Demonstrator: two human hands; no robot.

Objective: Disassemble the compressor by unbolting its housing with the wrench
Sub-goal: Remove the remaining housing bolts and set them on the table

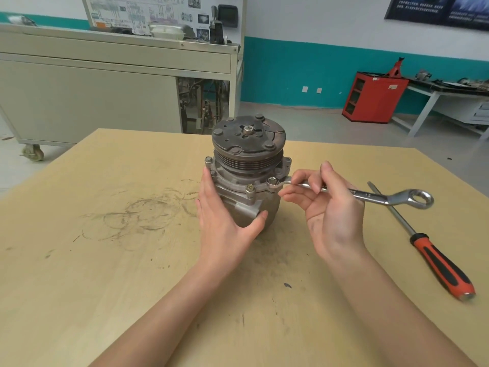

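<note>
Two hands are at work on the compressor, which stands upright near the middle of the pale wooden table, its round, rust-brown pulley plate facing up. The left hand lies flat against the left side of the cast grey housing, fingers straight and thumb reaching across the front, steadying it rather than gripping. The right hand pinches the wrench by its shank between thumb and fingertips, palm turned up. What matters here is the wrench's line: its small ring end sits over a bolt on the front right of the flange, and the polished steel handle runs out from there to the right, roughly level, ending in a larger ring beyond the hand. So the bolt lies just left of the right hand, and the swing would pivot about that bolt head. A second hex bolt stands just beside it on the flange, and more show on the far left rim. The pinch looks light to me for breaking a tight bolt. An orange-and-black screwdriver lies on the table further right, its shaft passing under the wrench's free end.
</note>
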